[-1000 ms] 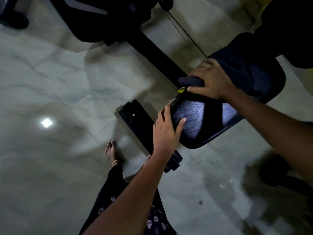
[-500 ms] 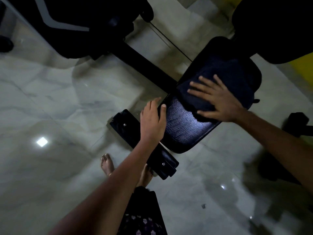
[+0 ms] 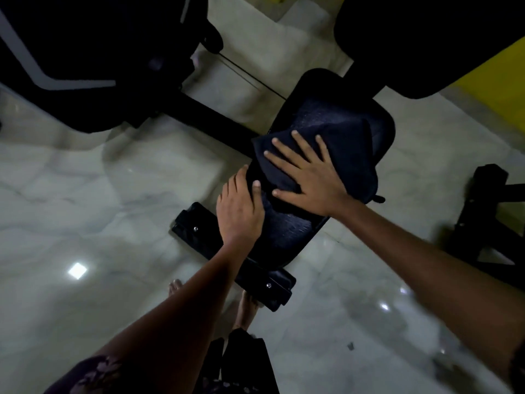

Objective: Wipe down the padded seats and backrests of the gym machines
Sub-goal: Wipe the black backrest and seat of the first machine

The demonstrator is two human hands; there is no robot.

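Seat pad, black, padded, textured vinyl, rounded corners: sitting at centre frame on a black machine frame, above pale marble floor tiles. Dark folded cloth: lying over the pad's far half. Right hand: pressing flat on the cloth, fingers straight and spread, likely to push it across the surface rather than pinch it. Left hand: gripping the pad's left edge, fingers curling over the side, thumb lying on top, apparently steadying the seat against the wiping pressure. Black base bar with bolts: lying on the floor nearer than the pad. Change from half a second ago: right hand and cloth sitting slightly nearer and leftward on the pad; left hand holding the same edge.
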